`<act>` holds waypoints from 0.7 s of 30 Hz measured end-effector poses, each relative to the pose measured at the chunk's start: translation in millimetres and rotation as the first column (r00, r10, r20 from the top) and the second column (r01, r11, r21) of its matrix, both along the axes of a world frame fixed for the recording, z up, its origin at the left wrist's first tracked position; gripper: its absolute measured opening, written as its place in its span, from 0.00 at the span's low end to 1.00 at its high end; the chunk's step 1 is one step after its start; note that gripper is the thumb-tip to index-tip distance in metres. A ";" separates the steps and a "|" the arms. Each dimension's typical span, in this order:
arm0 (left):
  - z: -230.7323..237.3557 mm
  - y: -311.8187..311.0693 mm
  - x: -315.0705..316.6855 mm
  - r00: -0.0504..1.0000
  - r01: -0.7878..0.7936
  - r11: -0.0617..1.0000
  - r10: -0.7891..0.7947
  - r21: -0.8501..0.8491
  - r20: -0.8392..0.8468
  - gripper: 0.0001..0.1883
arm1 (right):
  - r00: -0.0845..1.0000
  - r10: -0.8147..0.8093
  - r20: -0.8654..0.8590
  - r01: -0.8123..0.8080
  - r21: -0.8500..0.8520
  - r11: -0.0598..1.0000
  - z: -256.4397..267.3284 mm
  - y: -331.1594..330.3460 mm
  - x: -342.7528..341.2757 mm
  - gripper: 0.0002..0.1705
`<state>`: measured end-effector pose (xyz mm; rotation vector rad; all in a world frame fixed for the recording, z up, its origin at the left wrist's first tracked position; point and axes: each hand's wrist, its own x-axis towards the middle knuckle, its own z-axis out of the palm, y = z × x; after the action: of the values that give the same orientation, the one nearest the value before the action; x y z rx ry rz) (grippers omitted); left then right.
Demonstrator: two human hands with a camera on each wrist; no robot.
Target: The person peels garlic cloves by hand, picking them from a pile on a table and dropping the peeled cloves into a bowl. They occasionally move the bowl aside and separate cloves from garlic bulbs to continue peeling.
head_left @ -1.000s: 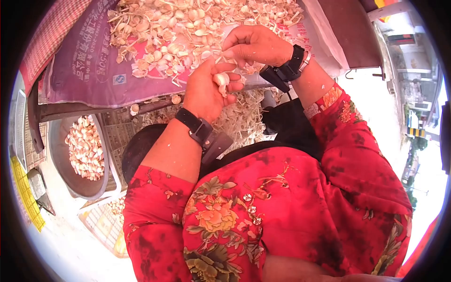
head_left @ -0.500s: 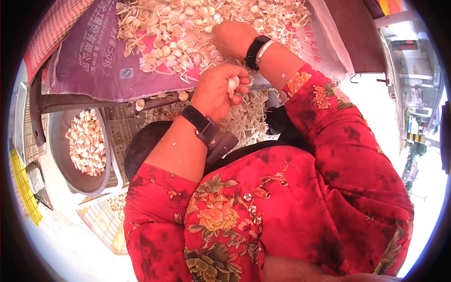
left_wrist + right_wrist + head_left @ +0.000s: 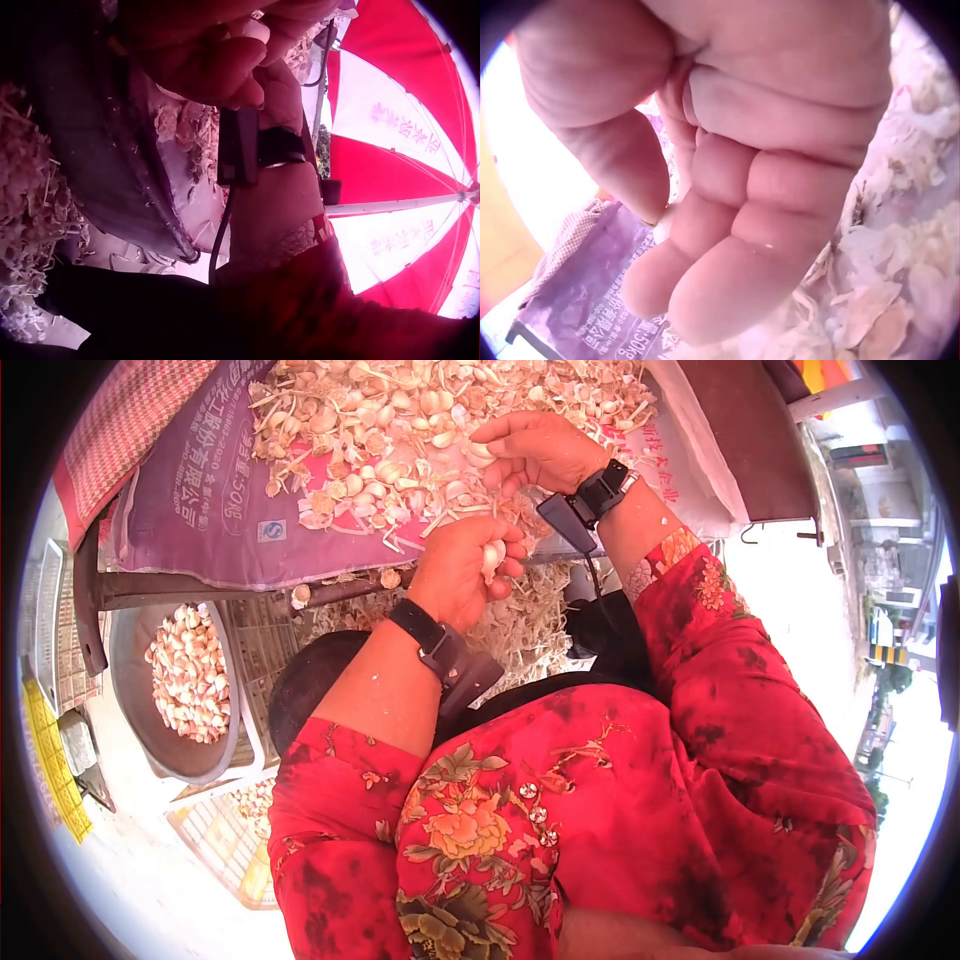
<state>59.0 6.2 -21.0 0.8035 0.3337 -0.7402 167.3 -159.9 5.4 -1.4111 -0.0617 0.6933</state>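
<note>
Pale garlic cloves (image 3: 375, 490) lie heaped with loose skins and dry stems on a purple printed sack (image 3: 235, 545). My left hand (image 3: 462, 572) is at the sack's near edge, fingers curled round a whitish garlic clove (image 3: 491, 558); the clove's pale end (image 3: 256, 30) also shows in the left wrist view. Above and to the right of it, over the heap, my right hand (image 3: 548, 452) pinches another garlic clove (image 3: 480, 455) between thumb and fingers. In the right wrist view the fingers (image 3: 735, 277) mostly hide that clove, with skins (image 3: 885, 307) beneath.
A grey basin (image 3: 180, 760) of reddish-white cloves stands low at the left, by a plastic crate (image 3: 215, 850). Dry skins (image 3: 520, 615) are piled below the table edge (image 3: 160, 588). A red and white umbrella (image 3: 397, 105) spreads overhead.
My right hand left the left hand, reached into the heap, and has drawn back slightly with a clove at its fingertips. My left hand keeps its clove and has shifted slightly right and nearer my body.
</note>
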 end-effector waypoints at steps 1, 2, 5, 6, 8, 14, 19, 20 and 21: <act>-0.2 -0.5 0.2 1.000 0.002 1.000 -0.002 -0.001 -0.003 0.10 | 0.997 0.075 0.032 -0.077 0.068 0.995 10.2 1.7 -7.5 0.14; -0.8 -1.2 1.9 1.000 0.014 1.000 -0.014 -0.011 -0.018 0.10 | 0.987 0.146 0.069 -0.154 0.134 0.979 23.7 3.1 -15.8 0.14; 7.3 -4.3 -2.3 0.996 -0.086 0.993 0.087 -0.085 0.002 0.10 | 0.921 0.319 0.225 -0.364 0.205 0.908 84.5 14.9 -60.0 0.12; 24.9 -4.7 -10.5 0.954 -0.165 0.985 0.171 -0.046 0.245 0.09 | 0.881 0.371 0.292 -0.466 0.413 0.782 100.4 24.9 -75.4 0.10; 8.8 -6.8 -0.7 0.997 -0.039 0.998 0.042 -0.044 0.062 0.09 | 0.798 0.428 0.425 -0.599 0.480 0.641 127.8 38.2 -102.6 0.11; 9.0 -10.4 2.0 0.999 0.028 0.999 -0.028 -0.019 -0.016 0.08 | 0.715 0.444 0.540 -0.693 0.465 0.551 149.0 49.4 -127.0 0.12; 7.1 -11.3 2.1 0.999 0.027 0.999 -0.027 -0.020 -0.019 0.08 | 0.709 0.431 0.559 -0.698 0.470 0.540 150.0 51.7 -131.3 0.12; 6.7 -10.5 1.5 0.999 0.026 0.999 -0.026 -0.020 -0.019 0.08 | 0.707 0.430 0.562 -0.700 0.469 0.538 149.5 52.0 -131.3 0.13; 7.0 -10.0 1.2 0.999 0.027 0.999 -0.027 -0.020 -0.025 0.08 | 0.707 0.428 0.563 -0.700 0.471 0.537 150.1 52.5 -131.0 0.13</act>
<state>60.2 -3.9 -14.0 0.7815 0.3382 -0.7783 36.3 -107.4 155.5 -0.7666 -1.0607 0.8115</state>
